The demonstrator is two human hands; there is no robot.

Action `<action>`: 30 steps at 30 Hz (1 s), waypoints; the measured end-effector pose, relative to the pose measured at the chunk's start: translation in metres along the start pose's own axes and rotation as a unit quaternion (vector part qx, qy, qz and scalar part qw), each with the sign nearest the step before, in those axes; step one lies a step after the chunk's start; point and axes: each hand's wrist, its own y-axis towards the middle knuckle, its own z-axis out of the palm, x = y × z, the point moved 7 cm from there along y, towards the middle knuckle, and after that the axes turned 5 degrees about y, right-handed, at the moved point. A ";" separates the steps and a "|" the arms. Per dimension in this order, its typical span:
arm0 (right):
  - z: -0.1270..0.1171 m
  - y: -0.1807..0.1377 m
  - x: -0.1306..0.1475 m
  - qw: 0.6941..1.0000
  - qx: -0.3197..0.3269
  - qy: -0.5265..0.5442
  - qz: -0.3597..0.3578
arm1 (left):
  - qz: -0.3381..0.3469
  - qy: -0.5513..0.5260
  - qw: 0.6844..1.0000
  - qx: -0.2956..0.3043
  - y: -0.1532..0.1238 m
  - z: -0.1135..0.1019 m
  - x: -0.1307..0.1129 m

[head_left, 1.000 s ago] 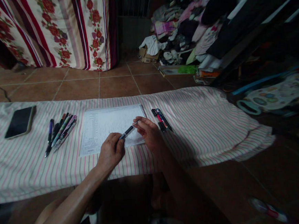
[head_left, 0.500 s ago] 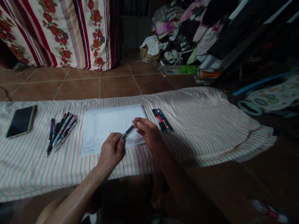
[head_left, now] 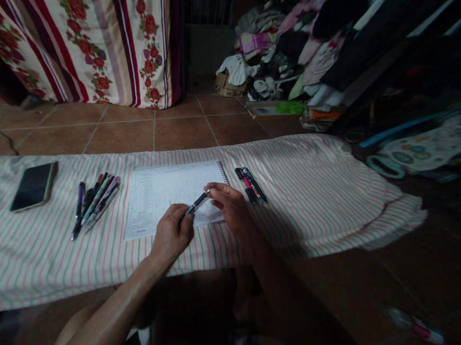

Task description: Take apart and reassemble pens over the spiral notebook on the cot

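The notebook's [head_left: 175,183] print is too small to read. A black, silver-banded pen [head_left: 198,200] slants over it, midway between the surface's [head_left: 319,187] near and far edges — left hand [head_left: 171,228] closed round one end, right hand [head_left: 232,205] pinching the other.

Bare forearms [head_left: 117,314] — long, tapering; fingers [head_left: 224,189] bare too — slim; rest too dark to tell.

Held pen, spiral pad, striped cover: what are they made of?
Held pen: likely plastic, dark barrel; bright glints, perhaps metal fittings. Spiral pad: matte paper, printed sheet; coil binding, wire or plastic unclear. Striped cover: probably woven fabric, matte, softly wrinkled.
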 end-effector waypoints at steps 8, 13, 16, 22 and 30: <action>-0.001 0.002 -0.001 1.000 0.018 -0.018 -0.010 | 0.007 0.000 1.000 -0.006 0.000 -0.001 0.000; -0.001 0.002 0.000 0.999 0.020 -0.042 -0.025 | 0.004 0.006 1.000 -0.004 0.000 -0.001 0.000; -0.001 0.003 -0.001 0.998 0.018 -0.054 -0.027 | 0.009 0.003 1.000 -0.003 -0.001 -0.002 -0.001; -0.003 0.007 -0.004 0.994 0.021 -0.096 -0.047 | 0.010 0.010 1.000 -0.003 0.000 -0.002 -0.002; -0.005 0.005 -0.005 0.989 0.020 -0.126 -0.070 | 0.034 0.040 0.998 -0.020 -0.003 -0.003 -0.002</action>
